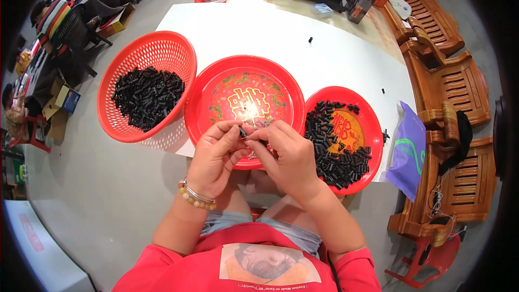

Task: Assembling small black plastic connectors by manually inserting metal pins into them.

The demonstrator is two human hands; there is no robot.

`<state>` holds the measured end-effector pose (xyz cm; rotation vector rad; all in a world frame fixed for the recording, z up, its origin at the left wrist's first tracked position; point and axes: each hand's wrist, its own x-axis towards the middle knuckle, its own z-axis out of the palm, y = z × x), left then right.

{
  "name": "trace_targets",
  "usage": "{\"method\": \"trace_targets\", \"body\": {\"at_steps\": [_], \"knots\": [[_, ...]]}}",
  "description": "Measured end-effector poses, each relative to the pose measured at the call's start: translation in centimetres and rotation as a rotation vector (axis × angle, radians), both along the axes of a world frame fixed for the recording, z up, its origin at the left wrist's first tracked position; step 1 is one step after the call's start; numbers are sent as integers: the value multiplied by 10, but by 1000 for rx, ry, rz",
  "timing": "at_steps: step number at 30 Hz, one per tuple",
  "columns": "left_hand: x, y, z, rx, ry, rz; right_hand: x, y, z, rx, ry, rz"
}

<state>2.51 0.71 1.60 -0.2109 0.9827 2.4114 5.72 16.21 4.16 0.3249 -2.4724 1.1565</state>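
Observation:
Over the near part of a red round tray (208,78), my two hands meet at the fingertips. My left hand (212,157) is closed, pinching a small black tube-shaped piece (243,133) between thumb and fingers. Thumb and forefinger of my right hand (289,159) are pressed together against that piece; what they hold is too small to make out. Tiny shiny bits (263,122) lie in the tray beyond my fingertips. To the left, a red lattice basket (181,43) holds a heap of black tube pieces (147,97). More black pieces (340,168) fill much of the smaller red tray (375,130) on the right.
A white table (259,35) carries the containers. Single black pieces (311,40) lie loose on it. At its right edge is a purple bag (408,151), with wooden chairs (459,86) beyond. Far left, a person in a striped shirt (54,16) sits at another table.

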Motion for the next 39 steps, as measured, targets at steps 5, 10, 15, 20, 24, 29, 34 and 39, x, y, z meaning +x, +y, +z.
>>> {"method": "trace_targets", "body": {"at_steps": [5, 10, 15, 20, 24, 29, 34, 39], "knots": [[4, 7, 1, -5, 0, -18, 6, 1, 2, 86, 57, -49], [7, 12, 0, -5, -13, -30, 7, 2, -1, 28, 51, -129], [9, 16, -7, 207, -200, -100, 17, 12, -7, -629, -213, -112], [11, 24, -7, 299, -283, -146, 29, 40, -3, -1256, -615, -101], [14, 34, 0, 229, -230, -136, 41, 46, -7, -1324, -621, -81], [22, 44, 3, 23, -99, -137, 55, 41, 0, -1150, -494, -83], [29, 53, 8, 12, -56, -172, 60, 35, -9, -1129, -342, -26], [30, 53, 5, -12, 19, -206, 63, 34, -7, -886, -224, -84]]}}
